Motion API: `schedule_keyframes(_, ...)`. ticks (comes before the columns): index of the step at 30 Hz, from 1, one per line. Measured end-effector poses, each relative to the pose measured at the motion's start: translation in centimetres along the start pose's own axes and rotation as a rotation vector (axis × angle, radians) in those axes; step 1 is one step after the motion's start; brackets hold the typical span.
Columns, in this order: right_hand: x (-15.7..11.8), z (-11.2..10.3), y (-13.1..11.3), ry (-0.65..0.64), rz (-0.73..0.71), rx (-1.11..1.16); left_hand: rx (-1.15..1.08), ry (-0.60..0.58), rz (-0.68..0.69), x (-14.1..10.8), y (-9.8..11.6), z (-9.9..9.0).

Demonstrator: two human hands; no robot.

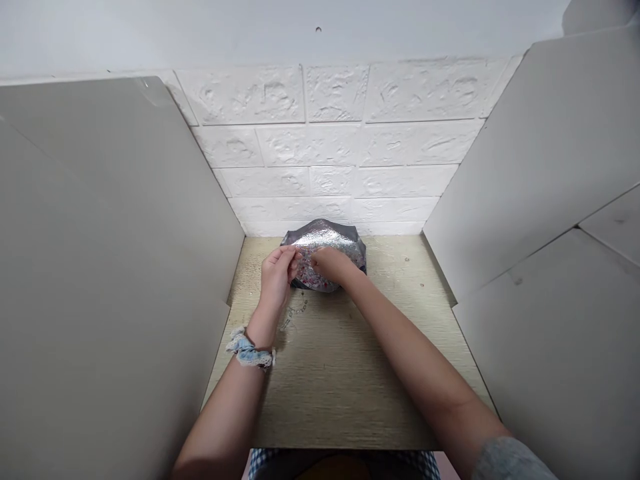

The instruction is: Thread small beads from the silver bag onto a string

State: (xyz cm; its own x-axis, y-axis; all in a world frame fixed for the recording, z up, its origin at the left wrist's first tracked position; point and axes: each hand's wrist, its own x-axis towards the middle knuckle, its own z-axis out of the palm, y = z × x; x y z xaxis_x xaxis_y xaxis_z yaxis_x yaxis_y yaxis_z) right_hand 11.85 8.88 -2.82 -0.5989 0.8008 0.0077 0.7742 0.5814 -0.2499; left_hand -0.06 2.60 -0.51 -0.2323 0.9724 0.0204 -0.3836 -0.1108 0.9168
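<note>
An open dark, shiny bag (320, 233) stands against the wall, with many small beads (313, 273) in mixed colours inside it. At its left front edge is my left hand (277, 270), thumb and fingers pinched together; what they hold is too small to make out. A thin beaded chain (299, 309) shows just below this hand, on or over the tabletop; whether it joins the pinch I cannot tell. My right hand (330, 263) is over the bag's opening, its fingers curled closed and pointing left toward my left hand. Anything between those fingers is hidden.
The wooden tabletop (345, 387) runs between a grey panel on the left (110, 267) and another on the right (540, 200). A white brick-pattern wall (333, 147) closes the back. Several tiny bits lie to the right of the bag. A scrunchie (250, 350) circles my left wrist.
</note>
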Motion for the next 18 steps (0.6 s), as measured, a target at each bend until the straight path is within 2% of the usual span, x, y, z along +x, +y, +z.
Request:
schedule_keyframes(7,-0.1,0.1,-0.5,-0.037,0.025,-0.022,0.055,0.015,-0.012,0.1,-0.2,-0.1)
schedule_keyframes(12,0.0,-0.8,-0.1,0.019,0.003,0.085,0.227,0.026,0.023,0.2,-0.6,-0.2)
schedule_keyframes(15,0.2,-1.4,0.4,0.102,0.017,0.445,0.377,0.014,0.063,0.3,-0.9,-0.3)
schedule_keyframes(18,0.1,-1.8,0.6,0.068,0.017,0.955,0.475,0.001,0.092,0.4,-1.2,-0.5)
